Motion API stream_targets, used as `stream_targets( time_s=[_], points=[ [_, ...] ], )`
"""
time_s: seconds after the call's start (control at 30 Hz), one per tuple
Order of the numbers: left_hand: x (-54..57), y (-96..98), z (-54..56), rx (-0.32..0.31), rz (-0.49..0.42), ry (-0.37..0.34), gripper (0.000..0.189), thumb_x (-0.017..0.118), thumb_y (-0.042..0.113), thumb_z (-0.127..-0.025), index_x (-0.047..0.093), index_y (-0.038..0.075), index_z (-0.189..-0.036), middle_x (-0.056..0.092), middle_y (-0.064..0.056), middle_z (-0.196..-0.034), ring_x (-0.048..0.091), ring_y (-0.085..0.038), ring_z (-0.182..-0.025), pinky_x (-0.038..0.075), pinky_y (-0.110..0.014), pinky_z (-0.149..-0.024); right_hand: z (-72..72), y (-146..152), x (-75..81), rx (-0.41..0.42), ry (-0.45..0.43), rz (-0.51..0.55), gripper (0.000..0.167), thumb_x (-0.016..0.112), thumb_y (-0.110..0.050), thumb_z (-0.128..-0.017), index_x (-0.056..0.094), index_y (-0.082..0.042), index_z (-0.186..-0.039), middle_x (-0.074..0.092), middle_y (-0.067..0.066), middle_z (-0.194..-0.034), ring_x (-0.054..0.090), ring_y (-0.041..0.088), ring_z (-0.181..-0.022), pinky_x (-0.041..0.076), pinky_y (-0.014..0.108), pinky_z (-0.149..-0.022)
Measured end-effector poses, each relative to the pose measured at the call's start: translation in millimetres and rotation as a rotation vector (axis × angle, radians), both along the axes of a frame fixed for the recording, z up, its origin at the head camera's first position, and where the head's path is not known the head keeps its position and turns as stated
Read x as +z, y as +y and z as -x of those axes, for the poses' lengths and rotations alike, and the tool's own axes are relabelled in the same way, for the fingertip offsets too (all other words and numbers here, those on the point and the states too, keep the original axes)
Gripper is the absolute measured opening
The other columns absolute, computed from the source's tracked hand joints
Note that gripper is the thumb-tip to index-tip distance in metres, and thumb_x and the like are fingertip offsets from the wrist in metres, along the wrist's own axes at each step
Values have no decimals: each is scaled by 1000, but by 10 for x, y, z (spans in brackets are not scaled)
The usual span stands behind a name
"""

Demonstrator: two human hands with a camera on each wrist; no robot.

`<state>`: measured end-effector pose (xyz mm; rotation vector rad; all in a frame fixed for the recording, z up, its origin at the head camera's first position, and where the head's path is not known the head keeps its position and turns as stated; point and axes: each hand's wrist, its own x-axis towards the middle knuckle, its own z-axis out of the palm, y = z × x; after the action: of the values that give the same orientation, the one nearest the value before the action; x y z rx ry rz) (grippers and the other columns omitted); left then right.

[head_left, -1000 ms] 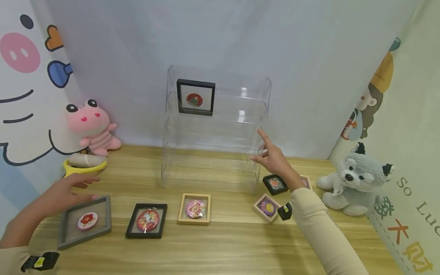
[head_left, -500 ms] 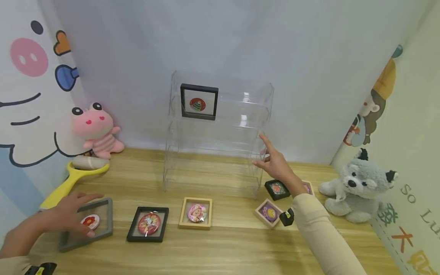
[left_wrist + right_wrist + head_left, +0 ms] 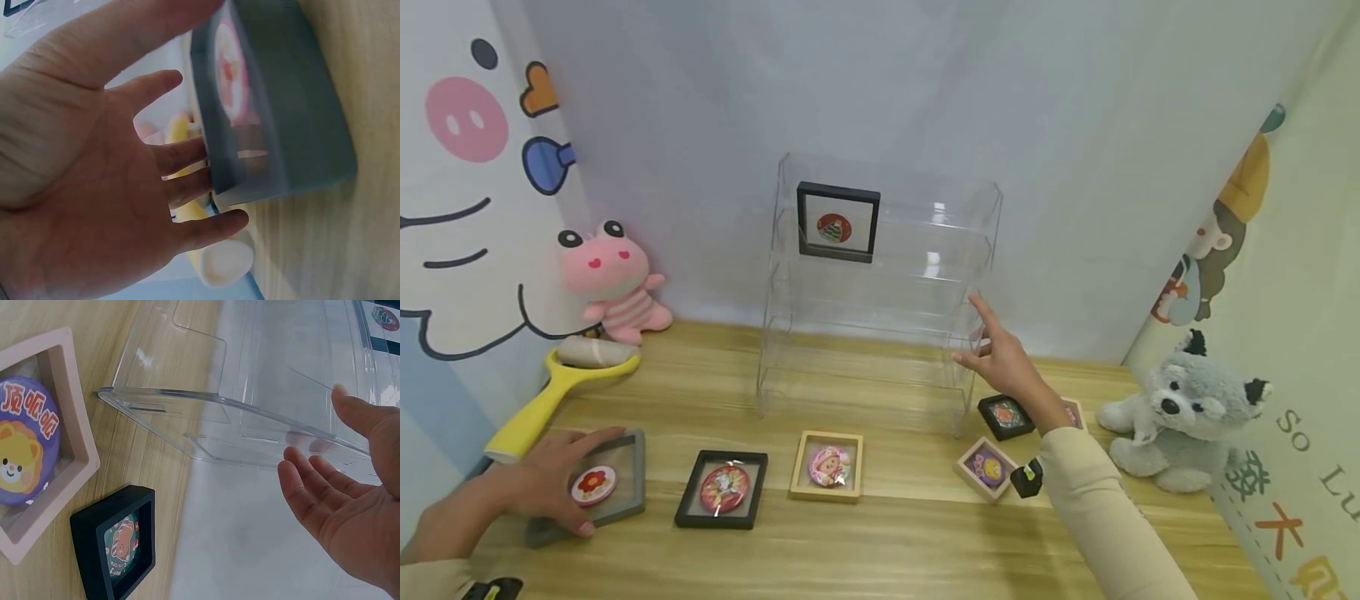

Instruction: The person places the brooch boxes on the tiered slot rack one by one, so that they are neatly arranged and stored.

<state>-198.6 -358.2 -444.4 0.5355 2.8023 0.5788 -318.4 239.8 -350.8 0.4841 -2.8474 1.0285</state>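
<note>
In the head view my left hand (image 3: 538, 483) spans the grey square frame (image 3: 638, 471), which holds a red-flower badge. The left wrist view shows spread fingers at one side of this frame and the thumb reaching over the other. My right hand (image 3: 1006, 360) is beside the right side of a clear tiered display rack (image 3: 865, 379). Its fingertips are right at the side panel, with the thumb apart from them in the right wrist view. A black frame (image 3: 839, 190) with a Christmas-tree badge stands upright high on the rack's left.
Before the rack lie a black frame (image 3: 683, 500) and a light wooden frame (image 3: 796, 475). A pinkish frame (image 3: 81, 412) and a small black frame (image 3: 87, 550) lie by the right forearm. A yellow lint roller (image 3: 531, 421), pink plush (image 3: 617, 275) and grey plush dog (image 3: 1176, 442) stand around.
My left hand has come down and forward over the grey frame, its thumb moving to the near edge. My right hand has stayed at the rack's side. The head view has shifted slightly.
</note>
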Motion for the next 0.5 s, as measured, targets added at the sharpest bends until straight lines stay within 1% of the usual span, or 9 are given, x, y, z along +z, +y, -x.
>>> stream_targets(
  time_s=[0.07, 0.23, 0.37, 0.5],
  points=[
    [-11, -2, 1, 13, 2, -16, 119, 95, 28, -59, 22, 12, -153, 47, -40, -127, 42, -61, -115, 43, -68, -84, -3, -7, -9, 2, 0, -3, 92, 72, -18, -92, 11, -21, -161, 53, 29, -126, 67, 45, -106, 59, 48, -78],
    [-37, -18, 17, 29, 0, -19, 114, 95, 27, -59, 27, 1, -147, 48, -39, -125, 45, -56, -113, 45, -65, -85, -11, -14, -5, 5, -3, -5, 93, 72, -18, -92, 10, -21, -161, 53, 30, -127, 66, 46, -106, 59, 49, -78],
    [-53, -48, -1, 59, -24, -14, 110, 95, 27, -61, 30, -6, -144, 44, -41, -125, 47, -54, -112, 46, -63, -85, -14, -19, 8, 10, -3, -2, 93, 72, -18, -92, 9, -21, -161, 53, 30, -127, 66, 46, -107, 59, 50, -79],
    [-57, -66, -30, 87, -54, 4, 108, 94, 25, -63, 31, -8, -144, 39, -40, -125, 46, -51, -110, 46, -61, -84, -13, -17, 7, 8, -4, -1, 93, 72, -17, -93, 9, -21, -161, 53, 30, -128, 66, 46, -107, 59, 50, -79]
  ],
)
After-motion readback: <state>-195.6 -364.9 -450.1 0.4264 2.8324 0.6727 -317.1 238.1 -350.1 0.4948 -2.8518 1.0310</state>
